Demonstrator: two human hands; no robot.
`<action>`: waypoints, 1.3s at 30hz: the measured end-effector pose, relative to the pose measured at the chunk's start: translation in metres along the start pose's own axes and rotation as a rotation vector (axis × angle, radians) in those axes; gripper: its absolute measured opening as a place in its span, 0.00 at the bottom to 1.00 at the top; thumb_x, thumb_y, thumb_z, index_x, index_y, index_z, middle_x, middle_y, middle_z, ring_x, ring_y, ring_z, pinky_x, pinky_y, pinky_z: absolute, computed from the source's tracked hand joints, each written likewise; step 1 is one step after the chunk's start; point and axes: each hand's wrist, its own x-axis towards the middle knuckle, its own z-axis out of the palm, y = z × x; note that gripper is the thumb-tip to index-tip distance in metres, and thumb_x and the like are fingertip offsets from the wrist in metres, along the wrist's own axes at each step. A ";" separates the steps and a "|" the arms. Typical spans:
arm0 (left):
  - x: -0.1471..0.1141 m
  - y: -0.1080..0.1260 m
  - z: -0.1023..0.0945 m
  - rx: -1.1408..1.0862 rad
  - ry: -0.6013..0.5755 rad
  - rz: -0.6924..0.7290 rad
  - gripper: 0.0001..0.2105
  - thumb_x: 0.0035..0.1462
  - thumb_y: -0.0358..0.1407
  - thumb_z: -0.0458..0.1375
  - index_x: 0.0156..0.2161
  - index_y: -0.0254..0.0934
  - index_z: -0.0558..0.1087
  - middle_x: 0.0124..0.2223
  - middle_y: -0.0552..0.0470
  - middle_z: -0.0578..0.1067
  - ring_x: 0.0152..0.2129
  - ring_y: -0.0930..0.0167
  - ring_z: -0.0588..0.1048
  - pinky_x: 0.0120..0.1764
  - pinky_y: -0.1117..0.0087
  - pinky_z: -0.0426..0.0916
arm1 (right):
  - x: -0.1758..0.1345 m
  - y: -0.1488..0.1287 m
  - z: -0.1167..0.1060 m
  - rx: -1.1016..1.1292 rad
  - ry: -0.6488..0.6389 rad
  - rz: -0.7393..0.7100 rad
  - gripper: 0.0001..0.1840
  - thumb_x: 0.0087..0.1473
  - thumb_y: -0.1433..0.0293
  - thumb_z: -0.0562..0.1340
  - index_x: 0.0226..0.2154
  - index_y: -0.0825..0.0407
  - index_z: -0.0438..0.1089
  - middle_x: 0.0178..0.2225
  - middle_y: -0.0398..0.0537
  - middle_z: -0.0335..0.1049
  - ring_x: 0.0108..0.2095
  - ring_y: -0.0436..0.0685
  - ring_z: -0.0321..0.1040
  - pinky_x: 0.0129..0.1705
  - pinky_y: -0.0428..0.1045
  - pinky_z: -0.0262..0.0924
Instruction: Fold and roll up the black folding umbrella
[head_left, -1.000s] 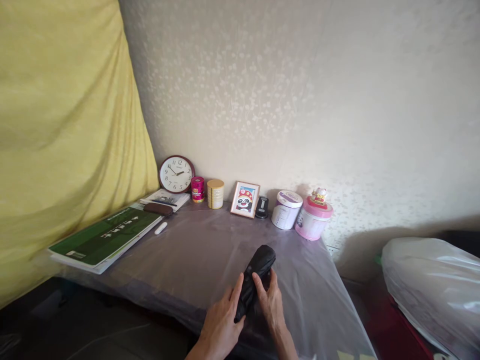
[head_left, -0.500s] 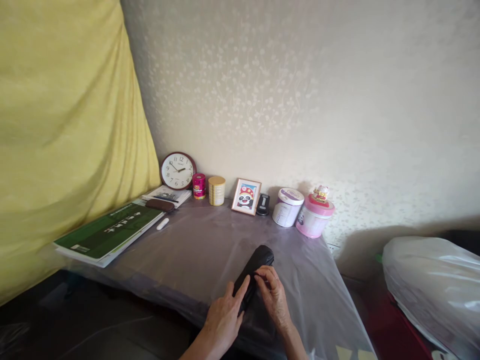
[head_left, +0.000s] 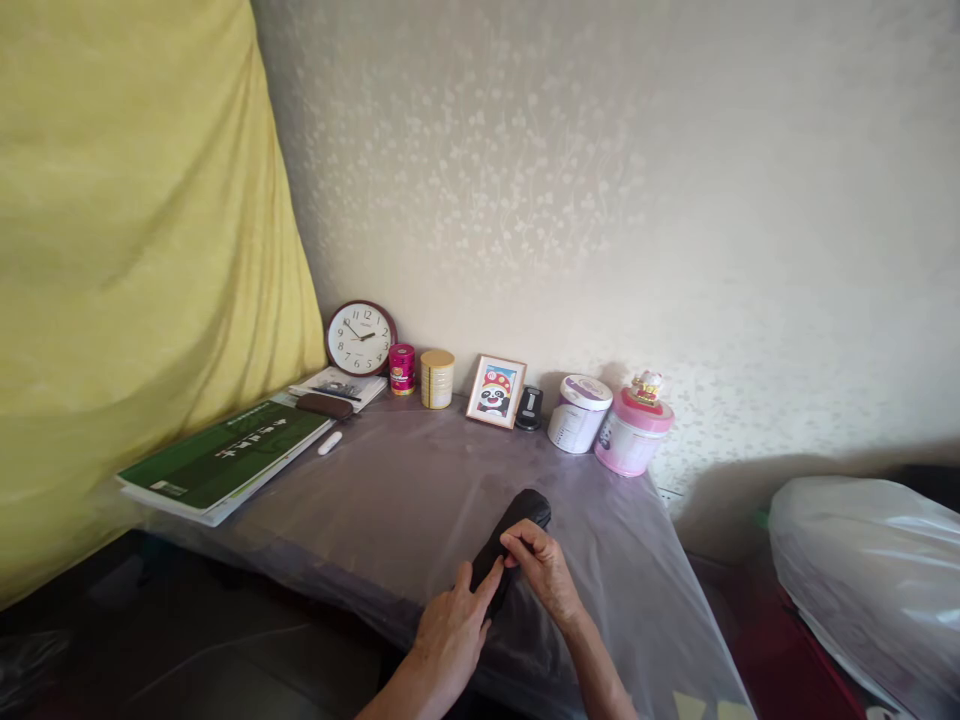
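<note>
a long black bundle point(head_left: 527, 508) lies slantwise over the near part of the table point(head_left: 405, 500), its rounded far end pointing away and to the right; whether it rests fully on the surface cannot be told. the left hand point(head_left: 452, 628) has its grip clamped on the lower part of the bundle, forefinger laid along it. the right hand point(head_left: 541, 568) is at the bundle's right side, its grip pinched together, thumb against forefinger; whether a bit of the fabric is caught between the tips is too small to tell.

farther off, to the left, a small white object point(head_left: 330, 443) lies just beside a green book point(head_left: 232, 455), with a brown case point(head_left: 324, 405) at the book's far corner. along the wall point(head_left: 480, 180), from left to right, stand a round clock point(head_left: 361, 338), a magenta tin point(head_left: 402, 370), a yellow-lidded tin point(head_left: 437, 381), a tilted panda picture frame point(head_left: 496, 391), a small black stand point(head_left: 529, 408), a white tub point(head_left: 580, 415) with a purple-marked lid, and a pink-lidded tub point(head_left: 634, 435) with a figurine point(head_left: 646, 388) on top. a yellow cloth point(head_left: 142, 250) hangs at the left; a plastic-wrapped bulk point(head_left: 862, 560) sits at the right, well apart from the hands.
</note>
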 end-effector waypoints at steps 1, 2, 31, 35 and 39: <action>-0.001 0.000 0.000 -0.001 0.005 -0.003 0.33 0.53 0.27 0.53 0.60 0.52 0.48 0.53 0.42 0.65 0.31 0.65 0.77 0.33 0.64 0.72 | 0.003 -0.001 0.001 -0.040 -0.021 -0.013 0.14 0.54 0.61 0.56 0.24 0.52 0.69 0.27 0.42 0.63 0.24 0.47 0.62 0.27 0.43 0.59; -0.001 0.000 0.000 -0.004 0.010 -0.006 0.33 0.53 0.27 0.53 0.60 0.51 0.48 0.53 0.43 0.65 0.30 0.65 0.77 0.33 0.64 0.72 | 0.006 -0.002 0.002 -0.096 -0.037 -0.029 0.13 0.54 0.63 0.56 0.25 0.52 0.70 0.29 0.43 0.63 0.25 0.48 0.63 0.28 0.44 0.59; -0.031 -0.028 0.014 -0.344 0.014 0.052 0.37 0.51 0.24 0.46 0.62 0.45 0.33 0.66 0.50 0.38 0.56 0.70 0.59 0.53 0.71 0.60 | 0.011 -0.004 0.009 -0.176 0.053 -0.005 0.16 0.46 0.71 0.57 0.39 0.49 0.71 0.33 0.44 0.72 0.30 0.51 0.66 0.36 0.48 0.62; -0.027 -0.028 0.023 -0.331 0.035 0.077 0.40 0.48 0.19 0.44 0.62 0.45 0.30 0.66 0.52 0.38 0.58 0.73 0.57 0.54 0.73 0.58 | 0.009 -0.004 0.012 -0.167 0.058 -0.022 0.18 0.42 0.74 0.56 0.38 0.50 0.71 0.30 0.43 0.70 0.28 0.50 0.64 0.35 0.47 0.61; -0.027 -0.030 0.025 -0.337 0.036 0.086 0.39 0.48 0.19 0.43 0.62 0.43 0.30 0.66 0.51 0.40 0.57 0.73 0.58 0.54 0.75 0.58 | -0.009 -0.007 -0.007 0.038 0.107 0.070 0.14 0.45 0.70 0.56 0.36 0.51 0.72 0.28 0.43 0.68 0.31 0.51 0.65 0.36 0.46 0.61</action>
